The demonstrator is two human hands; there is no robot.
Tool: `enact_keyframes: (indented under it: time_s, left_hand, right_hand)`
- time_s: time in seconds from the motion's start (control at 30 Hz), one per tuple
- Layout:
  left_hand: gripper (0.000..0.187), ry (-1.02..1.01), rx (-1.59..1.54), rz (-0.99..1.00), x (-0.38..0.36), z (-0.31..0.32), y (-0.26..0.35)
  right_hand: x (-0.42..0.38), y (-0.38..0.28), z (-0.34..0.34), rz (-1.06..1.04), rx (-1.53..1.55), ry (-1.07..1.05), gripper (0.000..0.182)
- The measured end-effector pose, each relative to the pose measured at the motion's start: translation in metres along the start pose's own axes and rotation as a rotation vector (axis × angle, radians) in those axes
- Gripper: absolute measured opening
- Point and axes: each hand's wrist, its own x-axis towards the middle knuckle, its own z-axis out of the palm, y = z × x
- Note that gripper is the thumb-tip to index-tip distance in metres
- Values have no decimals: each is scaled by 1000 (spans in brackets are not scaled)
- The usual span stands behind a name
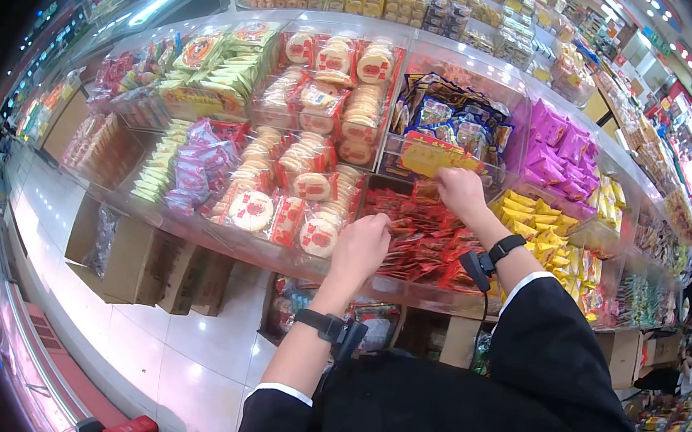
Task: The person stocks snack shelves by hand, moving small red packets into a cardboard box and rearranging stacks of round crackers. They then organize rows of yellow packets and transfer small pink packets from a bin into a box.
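A clear-walled display stand [171,220] fills most of the frame, running from left to right through the middle. White tiled floor [131,329] shows at lower left, with an open cardboard box [125,265] below the stand's front edge. Wrapped round biscuits [313,185] take up the centre-left bins. Just right of centre, a heap of red packets [423,236] lies in a front bin; dark blue packets [454,126] fill the bin above it in the frame. Purple packets [564,154] and yellow packets [541,226] lie farther right. The left hand [364,247], at centre, is over the left edge of the red heap, beside the biscuits, its fingers curled; the right hand [458,192] is over the heap's upper edge, its fingers bent downward. Whether either grips a packet, I cannot tell. Smallest, a yellow card [427,157] stands just beside the right hand's fingertips.
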Motion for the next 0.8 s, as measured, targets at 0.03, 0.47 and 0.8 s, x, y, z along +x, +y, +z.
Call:
enact_keyframes:
  time_s: [0.03,0.47,0.8]
  left_hand:
    - [13,3,-1,-1,0,0,1]
    - [11,38,-16,-21,3,0,2]
    - [12,31,-24,-41,3,0,2]
  right_hand:
    - [1,0,2,-18,-17,11,11]
    - [-1,12,22,-72,-106,-257,9]
    - [5,8,6,-112,-270,-311,9]
